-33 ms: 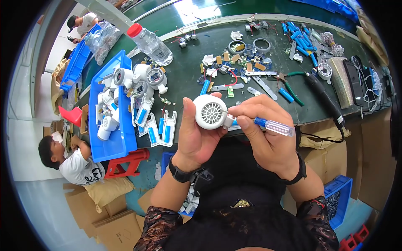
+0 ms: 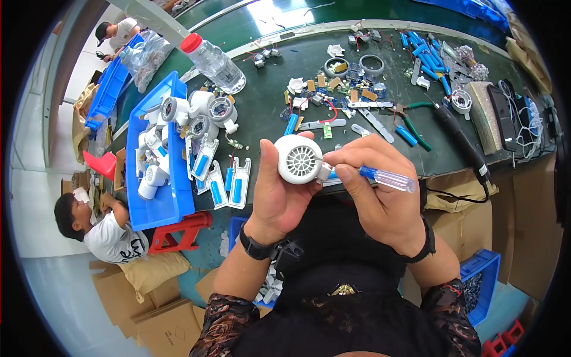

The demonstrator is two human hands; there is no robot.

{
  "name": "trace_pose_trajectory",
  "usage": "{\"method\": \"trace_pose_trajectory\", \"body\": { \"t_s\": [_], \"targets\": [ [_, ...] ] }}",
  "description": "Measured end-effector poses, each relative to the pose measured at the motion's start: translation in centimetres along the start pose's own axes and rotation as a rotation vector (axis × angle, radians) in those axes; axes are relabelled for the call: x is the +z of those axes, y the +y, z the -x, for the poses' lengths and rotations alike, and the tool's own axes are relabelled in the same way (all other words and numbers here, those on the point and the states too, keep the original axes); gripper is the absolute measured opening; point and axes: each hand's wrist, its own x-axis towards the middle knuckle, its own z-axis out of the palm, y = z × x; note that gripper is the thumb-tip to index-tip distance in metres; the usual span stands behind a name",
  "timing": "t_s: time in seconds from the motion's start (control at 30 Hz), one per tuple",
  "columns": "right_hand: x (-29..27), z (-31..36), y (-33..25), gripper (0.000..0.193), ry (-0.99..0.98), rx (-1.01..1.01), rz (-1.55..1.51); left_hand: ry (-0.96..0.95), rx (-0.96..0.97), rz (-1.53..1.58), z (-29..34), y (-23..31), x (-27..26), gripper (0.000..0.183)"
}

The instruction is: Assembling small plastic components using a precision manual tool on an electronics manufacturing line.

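My left hand [image 2: 276,193] is wrapped round a white handheld fan head [image 2: 295,168] with a round slotted grille facing up. A short white joint [image 2: 324,172] sticks out of its right side. In my right hand [image 2: 380,190] is a screwdriver [image 2: 389,179] with a clear and blue handle. Its shaft runs toward the joint, and my fingers hide most of it. Whether the tip touches a screw I cannot tell. Just beyond the fan head, a blue battery cell [image 2: 291,124] lies on the dark green table.
To the left, a blue bin [image 2: 156,209] holds white fan heads; opened handles with blue cells [image 2: 239,183] lie beside it. A water bottle [image 2: 217,68] stands behind. Green-handled pliers [image 2: 416,132], a black power screwdriver [image 2: 461,140] and blue cells [image 2: 427,55] lie right. A person [image 2: 110,232] sits at left.
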Motion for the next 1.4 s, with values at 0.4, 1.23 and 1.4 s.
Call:
{"method": "trace_pose_trajectory", "body": {
  "t_s": [0.4, 1.23, 1.4],
  "targets": [
    [0.8, -0.1, 0.0, 0.014, 0.007, -0.020, 0.094, 0.059, 0.055, -0.064, 0.1, -0.1, 0.4, 0.082],
    [0.0, 0.7, -0.6, 0.012, 0.031, 0.076, -0.080, -0.051, -0.065, 0.125, -0.2, 0.1, -0.8, 0.081],
    [0.1, 0.4, -0.1, 0.014, 0.043, -0.100, -0.001, -0.035, -0.050, 0.079, 0.0, 0.2, -0.4, 0.084]
  ]
}}
